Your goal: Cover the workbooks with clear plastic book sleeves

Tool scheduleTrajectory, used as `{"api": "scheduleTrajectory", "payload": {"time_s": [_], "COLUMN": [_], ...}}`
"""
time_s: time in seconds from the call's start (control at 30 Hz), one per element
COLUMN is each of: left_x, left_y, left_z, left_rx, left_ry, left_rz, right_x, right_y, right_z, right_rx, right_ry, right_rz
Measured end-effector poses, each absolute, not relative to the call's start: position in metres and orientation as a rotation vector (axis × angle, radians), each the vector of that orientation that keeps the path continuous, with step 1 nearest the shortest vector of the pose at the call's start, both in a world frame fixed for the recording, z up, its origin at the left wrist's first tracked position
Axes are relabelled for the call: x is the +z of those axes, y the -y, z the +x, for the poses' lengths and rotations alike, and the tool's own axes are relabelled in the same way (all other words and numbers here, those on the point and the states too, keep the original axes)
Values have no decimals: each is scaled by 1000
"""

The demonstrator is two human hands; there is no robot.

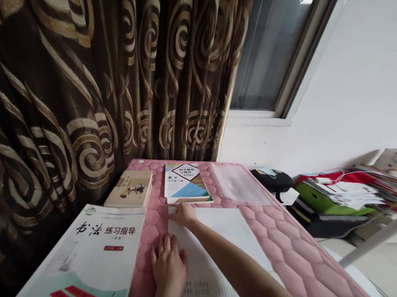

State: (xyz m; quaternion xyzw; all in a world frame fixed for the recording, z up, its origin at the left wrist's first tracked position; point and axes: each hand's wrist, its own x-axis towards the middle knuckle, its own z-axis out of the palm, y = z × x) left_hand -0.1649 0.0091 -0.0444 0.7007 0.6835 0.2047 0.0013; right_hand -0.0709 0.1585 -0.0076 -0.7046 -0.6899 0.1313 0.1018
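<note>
A large white paper sheet [227, 225] lies on the pink quilted tabletop, with printed text on its near part. My left hand [169, 266] rests flat at the sheet's left edge, fingers stretched out and slightly apart. A thin bracelet circles that wrist. Reaching across the sheet, my right hand [185, 215] is at its far left corner, fingers drawn together on the paper there. Just beyond that hand lies a blue and white book [185, 181]. To the left is a calligraphy workbook [67, 274] with red strips on its cover.
A tan book [129, 189] lies near the table's far left corner, and a translucent sheet [241, 182] at the far right. Patterned brown curtains [132, 78] hang behind, beside a window [269, 28]. Papers and books [355, 190] are piled right of the table [291, 239].
</note>
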Motion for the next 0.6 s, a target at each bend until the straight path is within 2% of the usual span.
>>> {"api": "scheduleTrajectory", "payload": {"time_s": [0.3,0.6], "left_x": [-41,-42], "left_y": [-8,-10], "left_z": [-167,-165], "left_rx": [621,530], "left_ry": [-2141,-2162], "left_rz": [2207,2262], "right_x": [-9,-16], "right_y": [-159,-123], "right_z": [-84,-68], "right_rx": [301,411], "right_ry": [1915,2080], "right_rz": [-2106,-1981]}}
